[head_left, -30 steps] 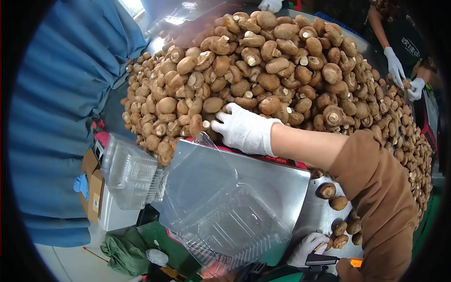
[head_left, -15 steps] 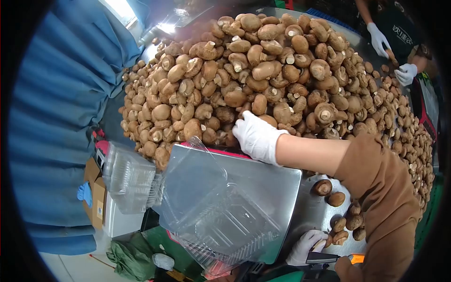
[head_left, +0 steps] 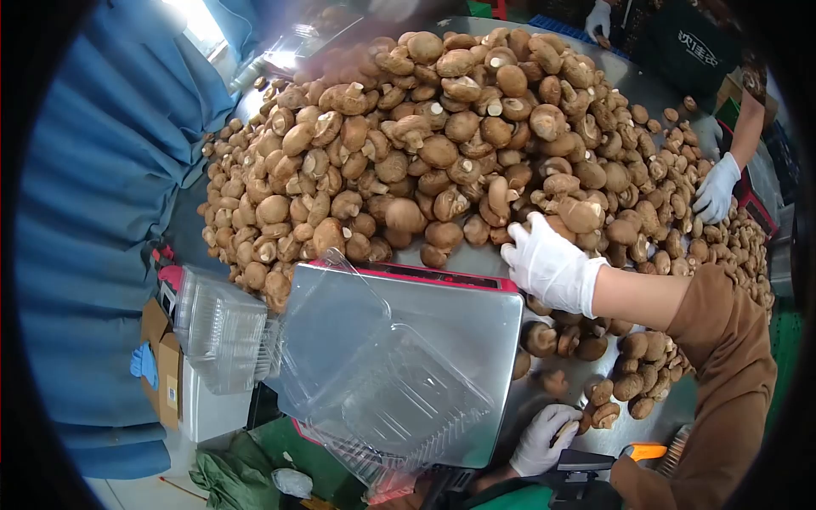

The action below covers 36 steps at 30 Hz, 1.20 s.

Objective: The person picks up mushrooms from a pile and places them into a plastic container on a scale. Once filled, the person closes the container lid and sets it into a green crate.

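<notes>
My right hand [head_left: 557, 265], in a white glove, reaches to the front edge of a big heap of brown shiitake mushrooms [head_left: 438, 153]. Its fingers are apart and touch mushrooms there; the palm side is hidden. Loose mushrooms [head_left: 541, 338] lie below that hand on the metal table [head_left: 599, 370]. Lower down, my left hand [head_left: 544, 438], also gloved, is closed around a mushroom [head_left: 562, 434], of which only a pale part shows. Another small cluster of mushrooms [head_left: 605, 415] lies beside it.
A clear plastic clamshell box [head_left: 408, 391] lies open on a scale with a metal plate [head_left: 497, 340]. Stacked clear boxes [head_left: 221, 331] stand to the left. An orange-handled tool [head_left: 643, 451] is at lower right. A co-worker's gloved hand [head_left: 718, 189] is at the far right.
My right hand has moved right along the heap's front edge. More mushrooms now lie on the table below it, and some are blurred by motion. The co-worker's hands have moved apart.
</notes>
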### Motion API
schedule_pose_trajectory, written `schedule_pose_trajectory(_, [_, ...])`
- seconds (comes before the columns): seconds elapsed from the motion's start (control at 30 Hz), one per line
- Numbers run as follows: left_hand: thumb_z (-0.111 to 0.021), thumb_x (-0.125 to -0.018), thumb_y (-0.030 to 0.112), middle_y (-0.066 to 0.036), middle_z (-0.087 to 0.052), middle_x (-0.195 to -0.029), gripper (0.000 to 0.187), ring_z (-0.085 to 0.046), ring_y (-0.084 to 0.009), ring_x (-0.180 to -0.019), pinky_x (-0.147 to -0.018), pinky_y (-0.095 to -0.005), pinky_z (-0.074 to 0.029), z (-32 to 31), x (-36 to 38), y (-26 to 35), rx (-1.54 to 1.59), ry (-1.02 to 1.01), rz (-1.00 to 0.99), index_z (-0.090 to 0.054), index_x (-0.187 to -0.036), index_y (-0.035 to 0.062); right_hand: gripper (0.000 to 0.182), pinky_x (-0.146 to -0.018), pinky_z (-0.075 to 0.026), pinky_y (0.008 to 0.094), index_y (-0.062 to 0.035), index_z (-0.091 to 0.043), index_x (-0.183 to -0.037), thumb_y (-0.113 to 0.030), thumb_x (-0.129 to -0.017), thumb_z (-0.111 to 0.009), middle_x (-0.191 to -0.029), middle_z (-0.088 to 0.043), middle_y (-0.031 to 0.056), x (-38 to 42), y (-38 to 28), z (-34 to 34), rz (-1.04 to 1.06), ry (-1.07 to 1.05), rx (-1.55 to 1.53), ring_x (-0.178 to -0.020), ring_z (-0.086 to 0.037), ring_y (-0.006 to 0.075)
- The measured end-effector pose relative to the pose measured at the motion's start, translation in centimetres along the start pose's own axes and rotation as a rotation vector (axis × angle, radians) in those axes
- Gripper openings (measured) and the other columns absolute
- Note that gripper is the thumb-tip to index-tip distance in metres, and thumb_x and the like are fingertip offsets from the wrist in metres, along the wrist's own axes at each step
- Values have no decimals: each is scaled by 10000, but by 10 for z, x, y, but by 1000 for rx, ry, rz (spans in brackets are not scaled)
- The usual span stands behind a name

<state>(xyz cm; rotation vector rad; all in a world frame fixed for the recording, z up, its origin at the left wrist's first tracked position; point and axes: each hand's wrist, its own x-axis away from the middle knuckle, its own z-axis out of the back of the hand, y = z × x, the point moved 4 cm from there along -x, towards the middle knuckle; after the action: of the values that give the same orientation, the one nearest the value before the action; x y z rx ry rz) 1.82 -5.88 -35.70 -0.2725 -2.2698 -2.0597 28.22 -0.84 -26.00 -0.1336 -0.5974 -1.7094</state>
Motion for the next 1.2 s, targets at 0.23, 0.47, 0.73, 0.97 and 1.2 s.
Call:
schedule_pose_trajectory(0.23, [-655,-971,110,-145,-651,-1084,181,-646,-305,-1000,-907,-381,-516,4,-3,9,-171,43,-124,-684,-1121,13,160,-996,-431,545,-150,-792,-865,-247,-772,-706,-1155,-605,67,81,7,-36,-204,78,-193,-1166,-521,313])
schedule_pose_trajectory(0.47, [-652,-968,81,-150,-656,-1078,162,-656,-294,-973,-857,-372,-530,4,0,17,-165,72,-114,-687,-1115,22,248,-1104,-346,606,-101,-752,-937,-279,-766,-720,-1247,-607,115,155,-26,-49,-263,39,-144,-1370,-445,373])
schedule_pose_trajectory(0.73, [-663,-929,47,-152,-666,-1080,217,-661,-311,-986,-866,-392,-528,7,5,25,-255,125,-160,-645,-1144,18,164,-971,-491,455,-67,-707,-916,-210,-835,-700,-1188,-645,129,100,4,9,-196,542,-447,-1162,-603,331])
schedule_pose_trajectory(0.97, [-665,-912,10,-136,-667,-1052,211,-659,-294,-955,-858,-371,-524,3,6,8,-141,29,-27,-654,-1123,2,360,-943,-545,459,-245,-744,-1235,-215,-902,-610,-1219,-688,66,-108,35,26,218,528,-865,-1125,-652,336])
schedule_pose_trajectory(1.2, [-688,-907,37,-140,-672,-1086,236,-657,-317,-975,-848,-384,-536,3,3,2,-204,20,-82,-668,-1141,21,357,-748,-561,487,-294,-658,-1230,-294,-874,-687,-974,-675,108,-84,32,6,135,403,-475,-922,-694,348])
